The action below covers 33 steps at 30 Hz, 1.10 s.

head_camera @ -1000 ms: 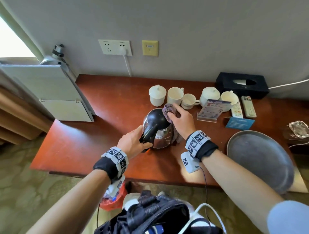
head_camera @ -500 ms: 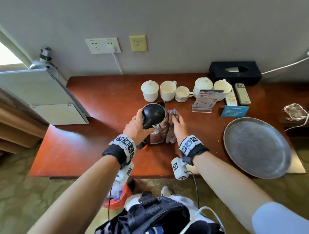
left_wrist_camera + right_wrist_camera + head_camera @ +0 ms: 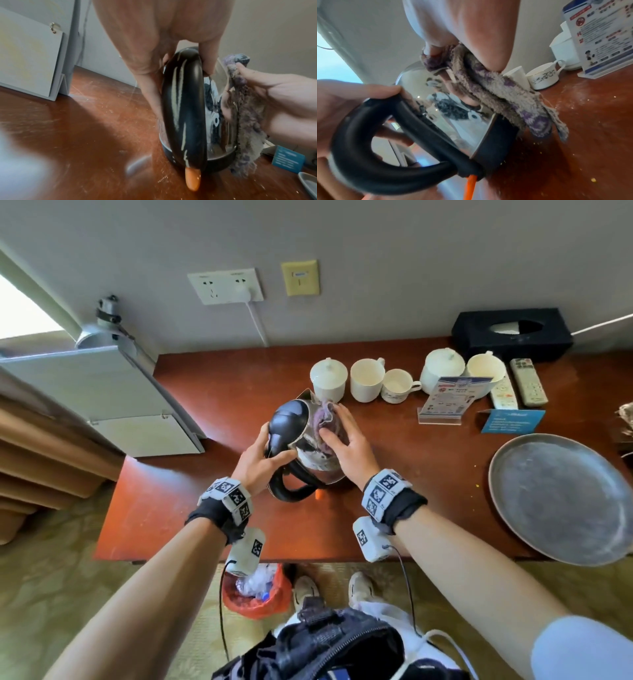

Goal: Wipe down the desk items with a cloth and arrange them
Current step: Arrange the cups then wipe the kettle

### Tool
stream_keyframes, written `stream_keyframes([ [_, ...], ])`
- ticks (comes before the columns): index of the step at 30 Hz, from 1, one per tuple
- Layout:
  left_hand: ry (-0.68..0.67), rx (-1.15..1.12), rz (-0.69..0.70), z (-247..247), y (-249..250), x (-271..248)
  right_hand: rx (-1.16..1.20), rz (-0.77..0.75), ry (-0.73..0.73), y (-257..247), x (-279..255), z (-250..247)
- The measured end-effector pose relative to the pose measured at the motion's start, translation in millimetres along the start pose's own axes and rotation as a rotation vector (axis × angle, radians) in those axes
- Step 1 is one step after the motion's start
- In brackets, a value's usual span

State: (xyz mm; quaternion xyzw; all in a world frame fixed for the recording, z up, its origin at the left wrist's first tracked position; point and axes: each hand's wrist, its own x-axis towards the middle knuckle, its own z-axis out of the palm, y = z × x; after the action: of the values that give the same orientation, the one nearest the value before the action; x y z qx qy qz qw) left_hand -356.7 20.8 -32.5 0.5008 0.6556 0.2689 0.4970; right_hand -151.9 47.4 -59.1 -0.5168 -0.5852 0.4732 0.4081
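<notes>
Kettle [image 3: 305,446], tilted mid-desk [image 3: 191,508] near the front edge, handle grasped by left hand [image 3: 260,460], may slip as right hand [image 3: 349,446] presses the cloth [image 3: 329,422] against its polished side.

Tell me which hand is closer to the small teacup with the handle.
Right. The right hand presses the cloth on the kettle's side facing the teacup; the left hand grips the kettle's handle on the far side.
</notes>
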Motion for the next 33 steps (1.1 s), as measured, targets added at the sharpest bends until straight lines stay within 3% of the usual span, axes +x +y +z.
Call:
stream_keyframes([
  [8,-0.023,0.004,0.012,-11,4,9,0.299,0.357,0.124,12,38,-13],
  [12,-0.016,0.062,0.021,-7,10,9,0.207,0.302,0.191,2,28,-12],
  [17,0.037,0.068,0.006,-1,24,13,0.036,-0.024,0.121,-18,3,20],
  [19,0.04,0.103,-0.006,0,30,16,-0.047,-0.081,0.156,-15,-4,30],
  [22,0.027,0.128,-0.019,0,36,17,-0.063,-0.082,0.208,-12,-6,27],
  [28,0.042,0.055,-0.068,-3,41,18,0.25,0.202,0.291,8,0,14],
  [30,0.028,0.041,-0.071,-4,41,17,0.341,0.227,0.324,20,-2,11],
  [33,0.008,0.065,-0.104,-1,47,21,0.252,0.217,0.363,6,-11,12],
])
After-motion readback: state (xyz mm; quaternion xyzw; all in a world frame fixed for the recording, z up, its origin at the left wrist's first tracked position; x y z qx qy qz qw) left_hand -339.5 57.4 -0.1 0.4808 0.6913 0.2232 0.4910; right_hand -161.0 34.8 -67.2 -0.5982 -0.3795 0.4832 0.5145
